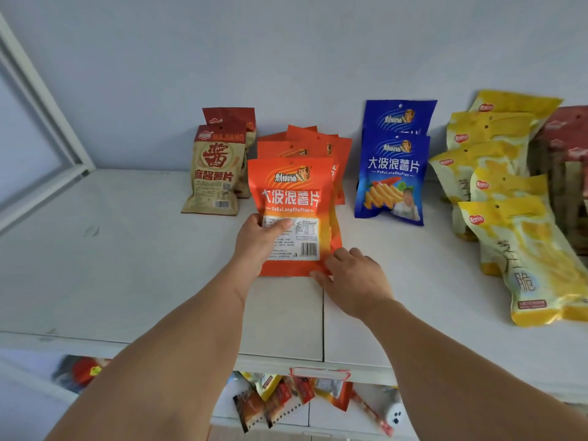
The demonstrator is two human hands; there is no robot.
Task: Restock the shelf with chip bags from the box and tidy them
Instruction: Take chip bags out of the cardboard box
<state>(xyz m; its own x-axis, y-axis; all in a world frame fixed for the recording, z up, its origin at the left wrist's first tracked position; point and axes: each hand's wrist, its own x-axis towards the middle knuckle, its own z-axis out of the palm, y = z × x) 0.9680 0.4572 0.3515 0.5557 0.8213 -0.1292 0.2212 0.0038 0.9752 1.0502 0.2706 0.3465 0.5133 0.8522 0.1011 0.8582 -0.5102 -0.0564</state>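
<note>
Chips fill the back of the white shelf (133, 268) in front of me. There is only this one view, from up on my head, looking down at my arms.

My left hand (259, 240) holds the front orange bag (294, 214) on its left side. My thumb lies across the white label and my other fingers are hidden behind the bag, so the hand is pinched on it. My right hand (354, 281) is at the bag's bottom right corner. Its fingers are curled and close together, and the tips touch the corner. I cannot tell if they grip it or only press on it.

The orange bag stands up on the shelf, back side to me, with a barcode near the bottom. More orange bags (318, 144) stand in a row right behind it.

To the left are two brown bags (216, 176), one behind the other. To the right are two blue bags (393, 173), also one behind the other. Further right is a row of yellow bags (521, 249), leaning back on each other. Dark red bags (569, 148) sit at the far right edge, blurry.

Under the shelf, small snack packets (276, 399) hang or lie in a messy bunch.
</note>
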